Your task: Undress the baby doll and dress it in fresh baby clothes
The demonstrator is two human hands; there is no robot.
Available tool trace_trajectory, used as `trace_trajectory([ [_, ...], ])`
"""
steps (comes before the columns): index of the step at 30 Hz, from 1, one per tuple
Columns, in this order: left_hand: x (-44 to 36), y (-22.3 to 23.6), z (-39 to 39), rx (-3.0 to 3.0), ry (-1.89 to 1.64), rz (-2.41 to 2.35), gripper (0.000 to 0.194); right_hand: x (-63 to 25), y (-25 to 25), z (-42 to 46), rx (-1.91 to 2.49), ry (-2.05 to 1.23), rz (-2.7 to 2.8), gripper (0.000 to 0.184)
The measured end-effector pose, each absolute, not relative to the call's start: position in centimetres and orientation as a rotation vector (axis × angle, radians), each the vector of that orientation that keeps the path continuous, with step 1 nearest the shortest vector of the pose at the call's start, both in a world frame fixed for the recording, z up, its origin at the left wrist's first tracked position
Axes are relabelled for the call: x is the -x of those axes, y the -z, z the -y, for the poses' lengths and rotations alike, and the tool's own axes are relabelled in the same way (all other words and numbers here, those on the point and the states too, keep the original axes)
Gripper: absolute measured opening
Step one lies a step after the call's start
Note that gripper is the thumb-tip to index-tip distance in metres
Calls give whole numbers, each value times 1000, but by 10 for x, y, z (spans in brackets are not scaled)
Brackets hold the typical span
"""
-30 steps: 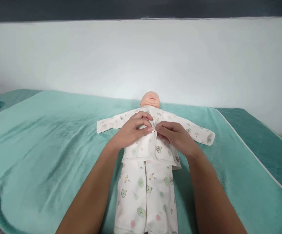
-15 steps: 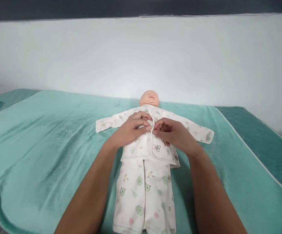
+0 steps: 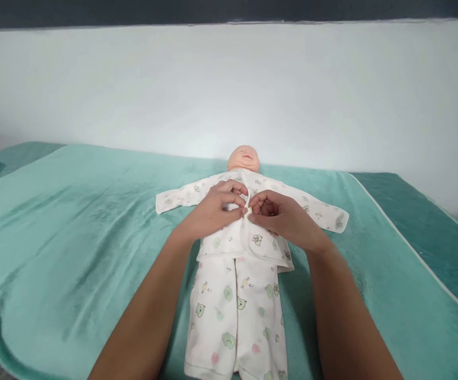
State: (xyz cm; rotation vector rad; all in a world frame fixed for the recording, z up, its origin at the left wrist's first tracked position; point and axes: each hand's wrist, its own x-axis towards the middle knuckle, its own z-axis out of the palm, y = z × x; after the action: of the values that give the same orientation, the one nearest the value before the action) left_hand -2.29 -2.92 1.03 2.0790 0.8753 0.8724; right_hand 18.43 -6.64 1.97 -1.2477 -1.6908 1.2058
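A baby doll [image 3: 243, 159] lies on its back, dressed in a white printed jacket [image 3: 266, 241] and matching trousers [image 3: 232, 316]. My left hand [image 3: 221, 208] is closed on the jacket's front edge at the middle of the chest, thumb and fingers pinching the cloth. Opposite it, my right hand [image 3: 280, 215] pinches the other side of the same front opening. The fingertips of both hands almost meet there. A small fastening seems to lie between them, mostly hidden by the fingers. Both jacket sleeves are spread out to the sides.
A light green blanket [image 3: 74, 221] with some wrinkles covers the surface under the doll. Darker green cloth [image 3: 422, 227] shows at the right. Behind stands a white wall [image 3: 229, 89] with a dark band along the top.
Both hands stay at the jacket front, with only slight finger movement. The right fingers have shifted a little at the opening. The whole view has moved very slightly.
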Motion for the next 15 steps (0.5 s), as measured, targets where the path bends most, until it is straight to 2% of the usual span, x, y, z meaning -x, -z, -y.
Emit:
trace_trajectory([
  [15, 21, -11, 29, -2072, -881, -897, 12, -187, -12, 63, 1172, -1241, 1658, 19],
])
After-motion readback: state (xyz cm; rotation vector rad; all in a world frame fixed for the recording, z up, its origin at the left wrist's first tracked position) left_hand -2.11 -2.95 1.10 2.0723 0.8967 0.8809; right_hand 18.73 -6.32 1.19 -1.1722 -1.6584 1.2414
